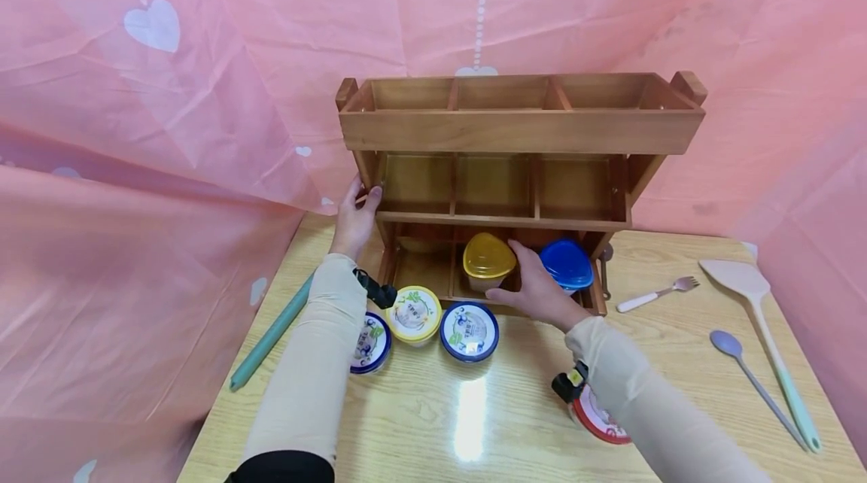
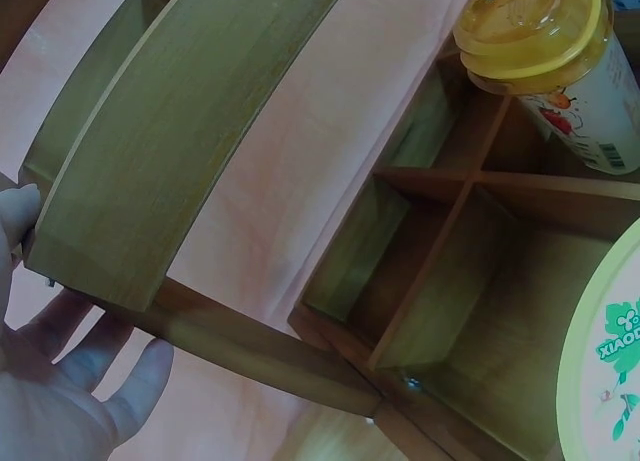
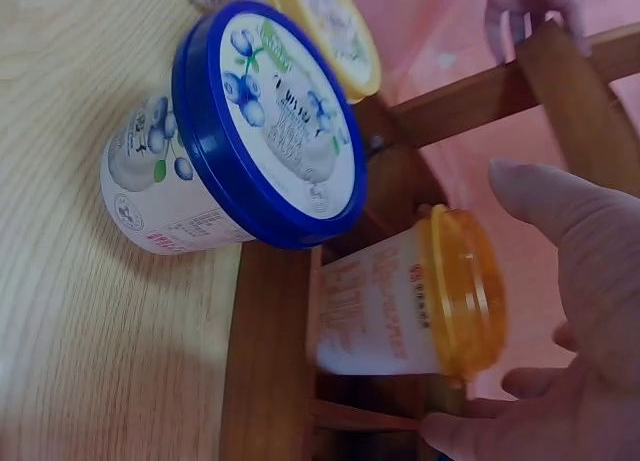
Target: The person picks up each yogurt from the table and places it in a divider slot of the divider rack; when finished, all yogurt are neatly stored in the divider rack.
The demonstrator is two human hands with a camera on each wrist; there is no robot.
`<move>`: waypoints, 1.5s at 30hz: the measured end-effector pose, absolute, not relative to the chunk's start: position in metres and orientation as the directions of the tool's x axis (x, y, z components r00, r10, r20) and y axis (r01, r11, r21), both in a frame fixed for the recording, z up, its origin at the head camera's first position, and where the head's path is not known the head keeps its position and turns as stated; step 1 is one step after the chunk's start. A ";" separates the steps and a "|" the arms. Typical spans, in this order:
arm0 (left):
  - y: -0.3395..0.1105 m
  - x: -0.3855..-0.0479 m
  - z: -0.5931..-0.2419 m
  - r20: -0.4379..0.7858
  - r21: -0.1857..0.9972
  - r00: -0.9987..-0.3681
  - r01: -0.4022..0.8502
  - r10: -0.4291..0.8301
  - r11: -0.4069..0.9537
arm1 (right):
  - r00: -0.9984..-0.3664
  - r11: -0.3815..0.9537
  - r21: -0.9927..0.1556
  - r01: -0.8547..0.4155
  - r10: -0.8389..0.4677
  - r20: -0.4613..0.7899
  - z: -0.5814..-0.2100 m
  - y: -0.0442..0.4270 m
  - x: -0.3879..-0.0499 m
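Note:
A three-tier brown wooden rack [image 1: 521,132] stands at the back of the table. My left hand [image 1: 354,229] grips the left end of its middle tier, thumb and fingers on either side of the wood. In the bottom tier's middle compartment sits a tub with a clear yellow lid [image 1: 489,257]. My right hand [image 1: 538,291] is beside this tub, thumb and fingers spread apart; the right wrist view shows a gap between hand and lid. A blue-lidded tub [image 1: 567,265] occupies the right compartment, close to the right hand's fingers.
In front of the rack stand two blue-rimmed tubs [image 1: 470,331] and a yellow-rimmed tub [image 1: 413,315]. A red-rimmed tub [image 1: 603,419] is partly under my right forearm. At right lie a fork [image 1: 657,294], a spoon [image 1: 752,378] and a spatula [image 1: 762,317]; a green stick [image 1: 272,334] lies left.

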State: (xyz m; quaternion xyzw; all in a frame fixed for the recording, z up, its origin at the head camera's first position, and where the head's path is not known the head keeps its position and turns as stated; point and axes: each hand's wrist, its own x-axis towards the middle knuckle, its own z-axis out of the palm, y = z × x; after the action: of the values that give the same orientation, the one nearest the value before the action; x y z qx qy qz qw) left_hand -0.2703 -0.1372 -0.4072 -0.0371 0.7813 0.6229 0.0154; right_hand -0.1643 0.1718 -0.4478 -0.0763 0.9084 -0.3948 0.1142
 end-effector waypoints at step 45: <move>-0.134 -0.259 -0.390 -0.099 0.975 -0.995 -0.101 -0.018 0.198 | -0.984 0.707 -0.695 -0.133 -0.176 0.010 -0.460 0.288 -0.007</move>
State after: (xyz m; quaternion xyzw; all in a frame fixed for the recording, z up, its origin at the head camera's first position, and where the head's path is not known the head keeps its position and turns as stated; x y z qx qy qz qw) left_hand -0.2595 -0.1340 -0.3901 -0.0383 0.7731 0.6323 0.0327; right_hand -0.0072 0.2882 -0.4605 -0.0838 0.9233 -0.3738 0.0284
